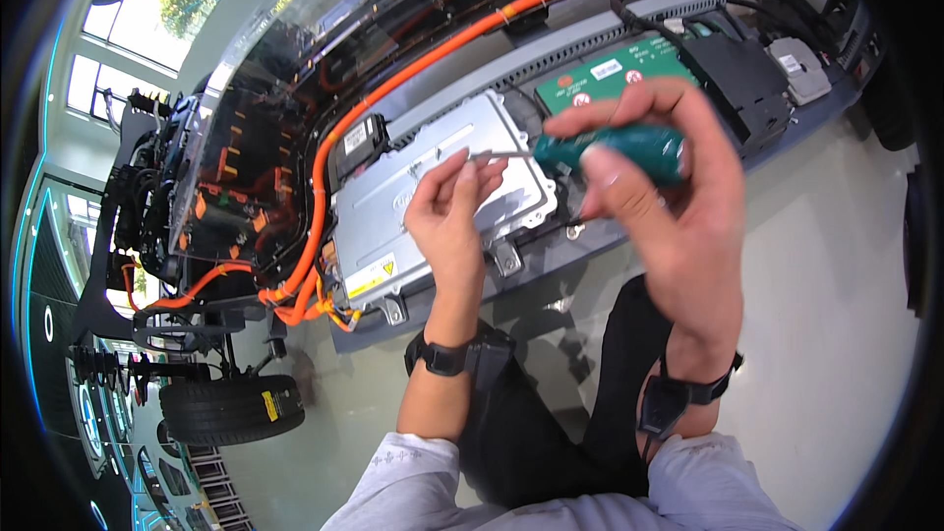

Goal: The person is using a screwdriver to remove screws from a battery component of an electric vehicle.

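My right hand [678,187] is wrapped round the green handle of a screwdriver [629,151], thumb along its near side. The metal shaft points left. At its tip, the thumb and forefinger of my left hand [452,206] are pinched together; whether they hold the tip itself or something small on it is too small to tell. Both hands are raised over a silver metal housing [379,221] with bolt lugs along its edge and a yellow warning label [369,280]. Some small dark bits, too small to name, lie on its top near my left fingertips.
A thick orange cable [393,84] curves round the housing's far and left sides. Beyond it stands a clear cover [265,69]. A green panel [629,69] and a black box [733,79] sit to the right. A tyre [231,411] is at lower left, above a pale floor [806,334].
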A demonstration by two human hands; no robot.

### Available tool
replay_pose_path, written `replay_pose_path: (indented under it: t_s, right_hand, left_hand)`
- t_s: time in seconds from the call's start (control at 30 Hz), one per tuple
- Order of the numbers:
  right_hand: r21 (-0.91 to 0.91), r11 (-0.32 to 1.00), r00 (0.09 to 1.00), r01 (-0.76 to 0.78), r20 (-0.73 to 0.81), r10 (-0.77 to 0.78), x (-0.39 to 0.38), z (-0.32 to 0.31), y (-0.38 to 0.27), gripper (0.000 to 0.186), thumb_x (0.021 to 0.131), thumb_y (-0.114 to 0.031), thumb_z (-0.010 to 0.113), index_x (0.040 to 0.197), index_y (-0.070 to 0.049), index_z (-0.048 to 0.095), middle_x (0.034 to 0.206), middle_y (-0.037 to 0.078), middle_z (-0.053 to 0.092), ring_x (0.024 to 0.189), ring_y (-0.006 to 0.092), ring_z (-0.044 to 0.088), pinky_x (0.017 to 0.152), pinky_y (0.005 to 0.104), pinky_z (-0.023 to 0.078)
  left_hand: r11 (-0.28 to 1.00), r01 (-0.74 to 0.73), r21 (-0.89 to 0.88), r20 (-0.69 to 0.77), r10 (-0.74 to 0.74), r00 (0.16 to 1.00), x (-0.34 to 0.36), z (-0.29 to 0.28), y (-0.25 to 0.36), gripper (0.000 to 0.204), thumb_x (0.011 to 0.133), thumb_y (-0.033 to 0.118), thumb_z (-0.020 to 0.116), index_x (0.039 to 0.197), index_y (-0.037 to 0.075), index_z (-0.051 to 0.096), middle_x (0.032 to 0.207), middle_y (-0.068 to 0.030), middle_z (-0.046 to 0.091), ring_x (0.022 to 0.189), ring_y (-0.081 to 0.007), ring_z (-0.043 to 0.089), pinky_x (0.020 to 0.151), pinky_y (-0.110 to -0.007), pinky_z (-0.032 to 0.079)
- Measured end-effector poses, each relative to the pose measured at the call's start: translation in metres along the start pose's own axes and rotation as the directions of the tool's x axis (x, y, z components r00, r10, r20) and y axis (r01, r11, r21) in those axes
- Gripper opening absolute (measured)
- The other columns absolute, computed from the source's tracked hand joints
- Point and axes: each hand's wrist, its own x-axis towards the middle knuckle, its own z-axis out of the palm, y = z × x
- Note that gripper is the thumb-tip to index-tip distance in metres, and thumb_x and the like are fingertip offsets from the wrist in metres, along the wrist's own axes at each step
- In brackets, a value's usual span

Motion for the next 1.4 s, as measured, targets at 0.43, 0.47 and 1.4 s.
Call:
replay_pose_path:
  t_s: [0.43,0.47,1.4]
  right_hand:
    - [0.017,0.991,0.985,0.132,-0.116,-0.130,-0.003,0.006,0.015,0.024,0.088,-0.005,0.066,0.108,-0.002,0.054,0.102,0.011,0.068,0.085,0.0060,0.059,0.067,0.0183,0.046]
    - [0.015,0.991,0.985,0.133,-0.117,-0.130,-0.002,0.005,0.013,0.024,0.088,-0.005,0.066,0.108,-0.002,0.054,0.102,0.011,0.068,0.085,0.0060,0.059,0.067,0.0183,0.046]
    - [-0.125,0.990,0.990,0.067,-0.112,-0.081,0.006,0.000,0.038,0.041,0.088,-0.007,0.070,0.125,0.001,0.055,0.105,0.008,0.068,0.092,0.0098,0.062,0.082,0.0237,0.050]
  left_hand:
    - [0.976,0.220,-0.012,0.215,-0.212,0.953,0.001,-0.013,-0.009,0.026,0.094,0.007,0.052,0.112,-0.011,0.058,0.105,-0.0289,0.065,0.089,-0.0321,0.070,0.079,-0.034,0.058]
    - [0.975,0.220,-0.013,0.216,-0.212,0.953,0.000,-0.013,-0.009,0.026,0.094,0.007,0.052,0.112,-0.011,0.058,0.105,-0.0289,0.065,0.089,-0.0321,0.070,0.079,-0.034,0.058]
    - [0.819,0.557,0.138,0.463,-0.551,0.694,-0.001,0.009,-0.020,0.041,0.090,0.004,0.041,0.124,-0.018,0.045,0.101,-0.0262,0.065,0.087,-0.0299,0.070,0.079,-0.034,0.059]
